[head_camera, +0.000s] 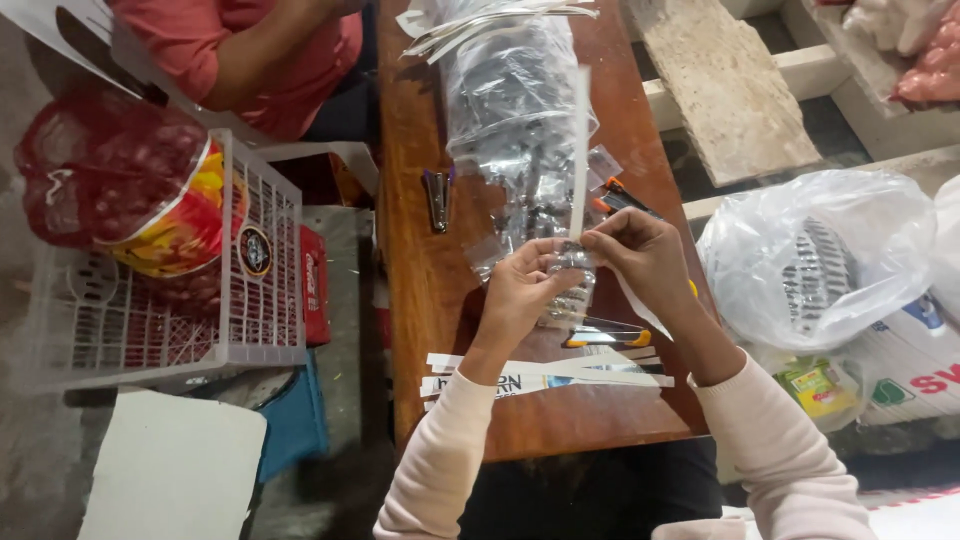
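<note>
A single head-worn view looks steeply down from close above a wooden table (440, 300), which runs from bottom centre to the top of the frame. A white basket (265, 300) fills the left side, bags crowd the right edge.

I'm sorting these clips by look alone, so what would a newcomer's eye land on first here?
First the two hands, left hand and right hand, pinching a small clear plastic packet and a long white paper strip at the centre of the brown wooden table. Behind them lies a heap of clear plastic bags. At left, a white plastic crate holds a bulging red mesh sack.
</note>
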